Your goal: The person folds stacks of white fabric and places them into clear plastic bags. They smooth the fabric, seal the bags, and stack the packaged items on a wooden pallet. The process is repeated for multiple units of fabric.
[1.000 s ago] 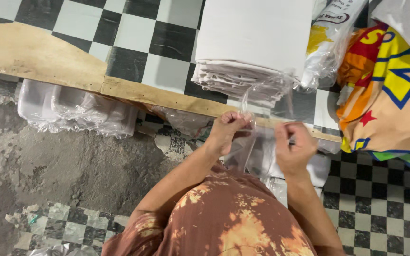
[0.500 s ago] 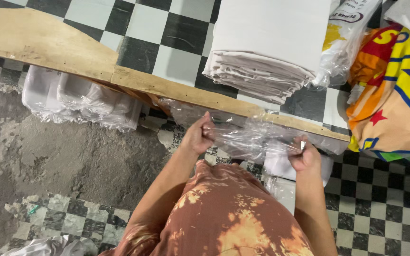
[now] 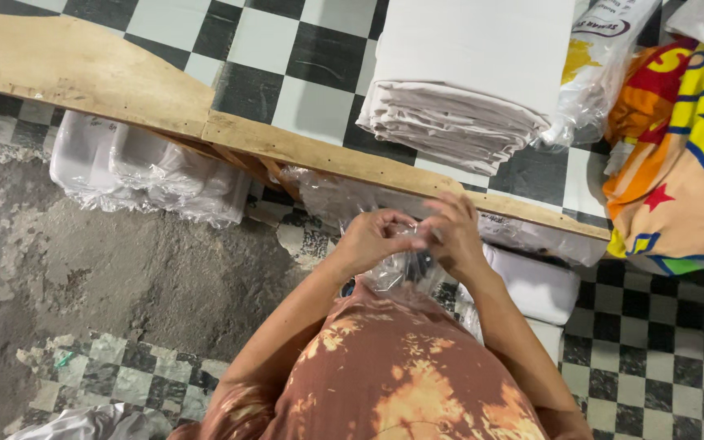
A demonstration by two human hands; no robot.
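Basically, left hand (image 3: 372, 240) and right hand (image 3: 454, 232) both pinch shut on a crumpled clear plastic bag (image 3: 405, 269), held just below the wooden table edge (image 3: 303, 151). It's held close to the body, probably for control. The folded white stack (image 3: 466, 90) sits above that edge, within reach.

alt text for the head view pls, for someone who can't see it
Seen from above, a person's left hand and right hand meet on a crumpled clear plastic bag in front of their chest. Beyond them, a table with a checkered top and wooden edge holds a stack of folded white cloth.
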